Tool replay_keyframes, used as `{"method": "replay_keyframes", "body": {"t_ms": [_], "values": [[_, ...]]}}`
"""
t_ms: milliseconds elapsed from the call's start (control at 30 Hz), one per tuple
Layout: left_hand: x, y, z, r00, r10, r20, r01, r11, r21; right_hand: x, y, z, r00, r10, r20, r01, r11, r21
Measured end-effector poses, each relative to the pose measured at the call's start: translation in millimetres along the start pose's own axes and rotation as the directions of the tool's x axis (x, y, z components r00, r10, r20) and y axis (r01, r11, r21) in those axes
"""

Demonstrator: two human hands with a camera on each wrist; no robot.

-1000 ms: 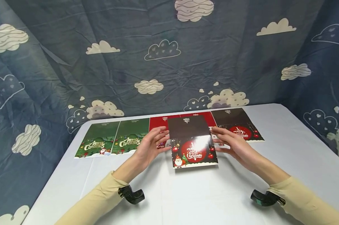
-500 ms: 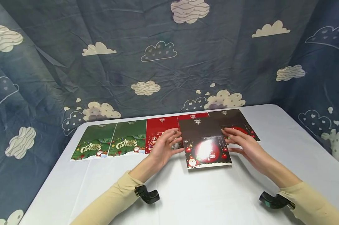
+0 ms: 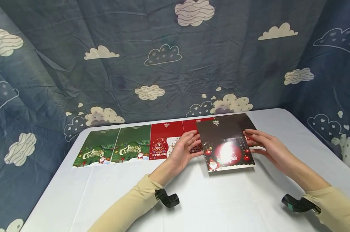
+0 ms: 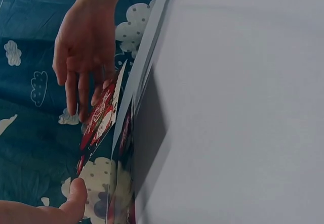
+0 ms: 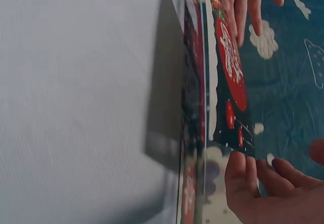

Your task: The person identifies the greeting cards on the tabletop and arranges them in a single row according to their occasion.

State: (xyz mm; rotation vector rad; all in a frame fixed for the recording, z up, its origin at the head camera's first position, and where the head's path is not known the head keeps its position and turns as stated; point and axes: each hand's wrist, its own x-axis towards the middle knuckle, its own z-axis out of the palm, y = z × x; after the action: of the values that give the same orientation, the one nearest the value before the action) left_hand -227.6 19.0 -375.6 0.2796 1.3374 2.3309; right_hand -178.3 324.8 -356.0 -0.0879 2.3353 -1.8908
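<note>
A glossy black Christmas card (image 3: 228, 148), unfolded, with a red ball and a small Santa on its lower half, is lifted over the white table and casts a shadow there. My left hand (image 3: 185, 151) touches its left edge with extended fingertips. At the opposite edge, the fingertips of my right hand (image 3: 267, 148) support it, with neither hand wrapped around it. In the right wrist view the card (image 5: 230, 77) is seen tilted, fingertips right at its edge. Behind it lies another black card (image 3: 236, 120), largely hidden.
Along the table's far side lie two green cards (image 3: 98, 147) (image 3: 132, 145), a red card (image 3: 164, 129) and a second red card (image 3: 189, 124) partly covered by my left hand and the raised card. A dark cloud-patterned curtain (image 3: 125, 77) hangs behind the white table (image 3: 120, 180).
Both hands have carried the black card to the right, from in front of the red cards to overlapping the black card lying at the right end of the row.
</note>
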Motion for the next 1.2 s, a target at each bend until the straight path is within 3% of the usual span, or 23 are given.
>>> {"method": "replay_keyframes", "body": {"t_ms": [433, 833, 1033, 1200], "values": [[19.7, -17.2, 26.2, 1.000, 0.004, -0.012, -0.004, 1.000, -0.029, -4.5, 10.8, -37.9, 1.000, 0.017, -0.006, -0.016, 0.999, 0.036], [38.7, -37.5, 57.0, 1.000, 0.000, -0.002, 0.000, 0.999, -0.050, -8.2, 20.2, -68.9, 0.997, 0.029, -0.072, -0.041, 0.986, -0.162], [49.7, -45.1, 68.6, 1.000, 0.004, -0.011, -0.005, 0.999, -0.053, -8.5, 23.3, -83.0, 0.996, 0.020, -0.087, -0.037, 0.979, -0.203], [59.7, -54.3, 77.5, 1.000, 0.004, -0.019, -0.005, 0.998, -0.069, -6.8, 27.6, -95.5, 0.994, 0.067, -0.086, -0.083, 0.975, -0.207]]}}
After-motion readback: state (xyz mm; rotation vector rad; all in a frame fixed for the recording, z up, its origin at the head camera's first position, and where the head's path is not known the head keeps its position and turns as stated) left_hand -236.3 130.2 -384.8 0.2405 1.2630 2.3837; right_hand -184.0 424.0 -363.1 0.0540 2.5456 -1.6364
